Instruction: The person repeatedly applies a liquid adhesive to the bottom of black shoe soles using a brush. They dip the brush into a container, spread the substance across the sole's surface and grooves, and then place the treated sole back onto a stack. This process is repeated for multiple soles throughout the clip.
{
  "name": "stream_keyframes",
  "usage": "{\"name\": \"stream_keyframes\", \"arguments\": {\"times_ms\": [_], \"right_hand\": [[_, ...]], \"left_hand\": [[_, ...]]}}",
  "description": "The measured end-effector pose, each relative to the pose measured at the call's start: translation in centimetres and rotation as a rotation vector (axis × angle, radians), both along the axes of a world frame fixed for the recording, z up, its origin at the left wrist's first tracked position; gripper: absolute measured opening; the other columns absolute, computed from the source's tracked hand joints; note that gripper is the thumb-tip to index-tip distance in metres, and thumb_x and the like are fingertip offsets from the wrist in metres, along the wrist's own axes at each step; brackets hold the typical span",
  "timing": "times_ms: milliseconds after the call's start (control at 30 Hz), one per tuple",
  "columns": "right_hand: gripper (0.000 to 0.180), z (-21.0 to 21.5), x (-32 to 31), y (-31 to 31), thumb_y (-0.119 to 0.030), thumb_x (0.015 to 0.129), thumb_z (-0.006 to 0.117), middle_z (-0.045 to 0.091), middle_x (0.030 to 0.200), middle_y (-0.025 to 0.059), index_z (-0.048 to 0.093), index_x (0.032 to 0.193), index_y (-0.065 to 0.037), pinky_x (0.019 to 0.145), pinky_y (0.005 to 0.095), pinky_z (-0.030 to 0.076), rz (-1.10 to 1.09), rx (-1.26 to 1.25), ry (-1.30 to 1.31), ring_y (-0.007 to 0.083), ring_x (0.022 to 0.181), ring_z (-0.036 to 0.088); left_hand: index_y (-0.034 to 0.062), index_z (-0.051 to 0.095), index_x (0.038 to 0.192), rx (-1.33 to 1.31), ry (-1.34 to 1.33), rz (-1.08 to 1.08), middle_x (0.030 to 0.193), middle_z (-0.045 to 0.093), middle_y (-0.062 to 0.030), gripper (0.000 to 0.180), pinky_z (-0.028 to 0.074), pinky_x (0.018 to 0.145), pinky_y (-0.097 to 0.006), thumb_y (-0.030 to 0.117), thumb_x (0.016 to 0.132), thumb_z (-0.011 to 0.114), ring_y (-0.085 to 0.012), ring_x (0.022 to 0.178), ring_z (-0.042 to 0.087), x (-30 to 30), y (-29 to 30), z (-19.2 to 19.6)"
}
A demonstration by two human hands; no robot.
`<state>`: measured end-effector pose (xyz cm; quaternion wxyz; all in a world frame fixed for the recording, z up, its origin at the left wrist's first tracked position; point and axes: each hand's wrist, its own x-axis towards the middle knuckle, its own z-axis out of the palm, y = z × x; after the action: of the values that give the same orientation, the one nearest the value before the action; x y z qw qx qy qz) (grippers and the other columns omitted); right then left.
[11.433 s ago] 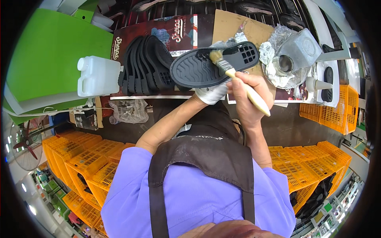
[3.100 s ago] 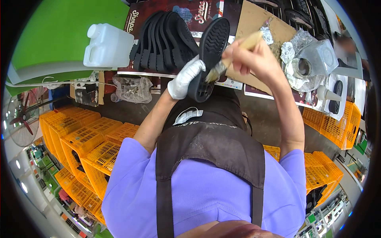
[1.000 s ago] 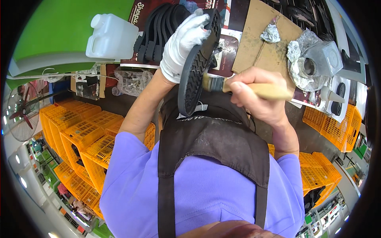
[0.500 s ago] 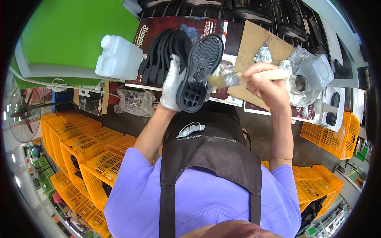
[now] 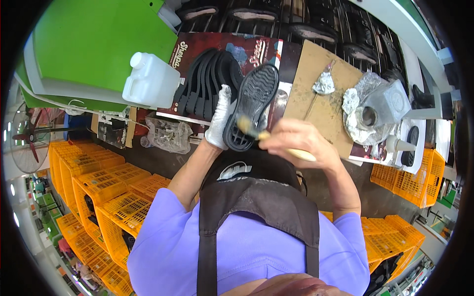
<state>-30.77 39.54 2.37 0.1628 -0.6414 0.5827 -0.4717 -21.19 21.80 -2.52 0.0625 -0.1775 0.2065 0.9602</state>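
The left hand (image 5: 220,118), in a white cloth glove, is closed around one black rubber shoe sole (image 5: 251,104), gripping its left edge and holding it up on end with the ridged tread facing the camera. The bare right hand (image 5: 301,143) is curled shut around one pale wooden-handled paintbrush (image 5: 261,133), whose bristles touch the lower part of the sole's tread. The sole sits between the two hands, just left of the right fist and above the person's dark apron.

Just behind the gloved hand, a row of about six more black soles (image 5: 207,81) stands on edge on the workbench. Left of them sits one white plastic jug (image 5: 150,81). To the right lie one brown cardboard sheet (image 5: 323,106) and one foil-wrapped container (image 5: 375,106).
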Motion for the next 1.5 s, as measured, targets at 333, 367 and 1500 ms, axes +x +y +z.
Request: {"name": "stream_keyframes", "arguments": {"times_ms": [333,367,1500], "right_hand": [[0.015,1.8,-0.2,0.6,0.0,0.073,0.063,0.059,0.07,0.0092,0.066,0.087,-0.002,0.058,0.0304,0.045,-0.139,-0.044,-0.208,0.0211,0.063,0.057],[0.013,1.8,-0.9,1.2,0.0,0.073,0.062,0.059,0.069,0.0095,0.066,0.086,-0.001,0.057,0.0293,0.045,-0.197,-0.095,-0.251,0.02,0.062,0.056],[0.037,2.1,-0.6,-7.9,0.007,0.06,0.068,0.061,0.099,0.0142,0.061,0.093,-0.007,0.074,0.0359,0.049,-0.616,-0.527,0.35,0.0303,0.087,0.06]], "left_hand": [[0.0041,0.035,0.134,-0.13,0.105,-0.077,0.121,0.053,-0.0135,0.084,0.049,0.086,-0.037,0.07,0.082,0.026,-0.0248,0.098,0.058,0.3,-0.7,-1.8],[0.0037,0.037,0.132,-0.223,0.065,-0.044,0.12,0.054,-0.0136,0.084,0.05,0.083,-0.037,0.07,0.082,0.025,-0.0244,0.096,0.059,0.6,-0.6,-1.7],[0.0097,0.051,0.111,-0.394,0.288,0.681,0.094,0.057,-0.0033,0.027,0.048,0.068,-0.025,0.024,0.088,0.057,-0.0109,0.08,0.059,-12.0,-0.7,7.9]]}}
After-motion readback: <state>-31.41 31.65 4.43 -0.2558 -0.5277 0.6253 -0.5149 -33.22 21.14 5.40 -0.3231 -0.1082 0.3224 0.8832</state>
